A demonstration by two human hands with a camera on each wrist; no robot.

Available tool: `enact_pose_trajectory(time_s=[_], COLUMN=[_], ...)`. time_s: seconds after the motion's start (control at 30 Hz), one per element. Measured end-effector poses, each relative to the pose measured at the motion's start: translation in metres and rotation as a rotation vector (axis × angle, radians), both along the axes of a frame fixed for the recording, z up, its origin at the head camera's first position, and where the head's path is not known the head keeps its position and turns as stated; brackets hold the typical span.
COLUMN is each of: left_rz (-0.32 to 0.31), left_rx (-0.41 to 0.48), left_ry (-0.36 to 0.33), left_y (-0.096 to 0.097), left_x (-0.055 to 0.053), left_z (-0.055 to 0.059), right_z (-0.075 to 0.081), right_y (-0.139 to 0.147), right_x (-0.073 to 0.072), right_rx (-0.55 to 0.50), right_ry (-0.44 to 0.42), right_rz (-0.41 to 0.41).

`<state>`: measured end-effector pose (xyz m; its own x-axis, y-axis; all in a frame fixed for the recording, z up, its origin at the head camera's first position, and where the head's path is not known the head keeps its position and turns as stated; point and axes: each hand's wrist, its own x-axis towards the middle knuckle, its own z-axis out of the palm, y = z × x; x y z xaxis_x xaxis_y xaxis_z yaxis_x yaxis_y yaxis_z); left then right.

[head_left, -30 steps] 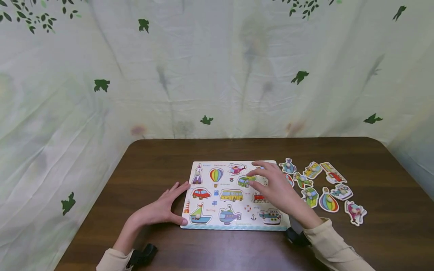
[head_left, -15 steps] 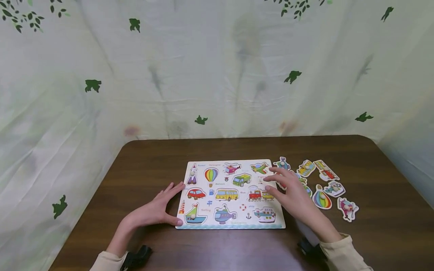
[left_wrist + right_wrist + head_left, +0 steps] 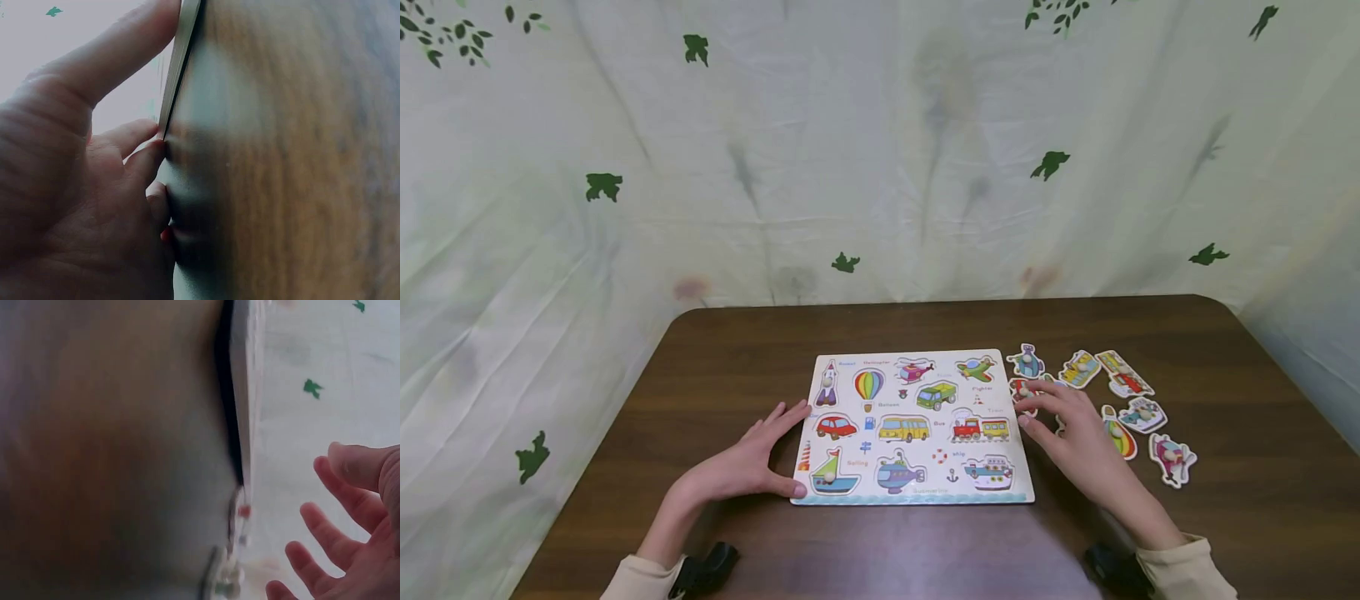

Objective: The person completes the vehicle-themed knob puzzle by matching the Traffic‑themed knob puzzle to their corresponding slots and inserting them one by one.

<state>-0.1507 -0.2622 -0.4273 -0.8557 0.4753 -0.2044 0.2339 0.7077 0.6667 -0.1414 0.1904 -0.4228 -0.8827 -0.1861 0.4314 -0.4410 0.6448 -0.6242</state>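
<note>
A white puzzle board [image 3: 947, 496] printed with coloured vehicles lies flat on the table. My left hand [image 3: 752, 458] rests along its left edge, fingers spread, thumb on the lower left corner; the left wrist view has the thumb [image 3: 125, 50] against the board's edge. A rocket piece [image 3: 827, 385] and a sailing boat piece [image 3: 833, 477], both with knobs, sit in the board. Just past the right edge, my right hand [image 3: 1078, 437] hovers with loosely spread fingers, holding nothing. Close to its fingertips is a red puzzle piece [image 3: 1021, 388]; the hand partly covers other pieces.
Loose knobbed pieces lie right of the board: a blue piece [image 3: 1027, 362], a bus [image 3: 1079, 369], a train [image 3: 1124, 374], a ship [image 3: 1143, 414], a balloon [image 3: 1121, 435] and a helicopter [image 3: 1172, 460]. A leaf-patterned curtain [image 3: 895, 167] hangs behind the wooden table [image 3: 745, 358].
My right hand has moved right, from over the board's upper right part to the loose pieces beside it, uncovering the green plane and the train pictures. The left hand has stayed at the left edge.
</note>
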Motion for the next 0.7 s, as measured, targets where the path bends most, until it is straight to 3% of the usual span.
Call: enact_pose_trajectory(time_s=[0.47,0.7], left_rz=[-0.010,-0.003], left_rx=[0.019,0.010], left_ry=[0.003,0.000], left_y=[0.000,0.000], left_x=[-0.001,-0.001], left_z=[-0.004,-0.003], right_z=[0.015,0.015], right_y=[0.048,0.061], right_x=[-0.010,-0.012], right_rx=[0.020,0.114], right_ry=[-0.036,-0.103], right_rz=[-0.053,-0.046])
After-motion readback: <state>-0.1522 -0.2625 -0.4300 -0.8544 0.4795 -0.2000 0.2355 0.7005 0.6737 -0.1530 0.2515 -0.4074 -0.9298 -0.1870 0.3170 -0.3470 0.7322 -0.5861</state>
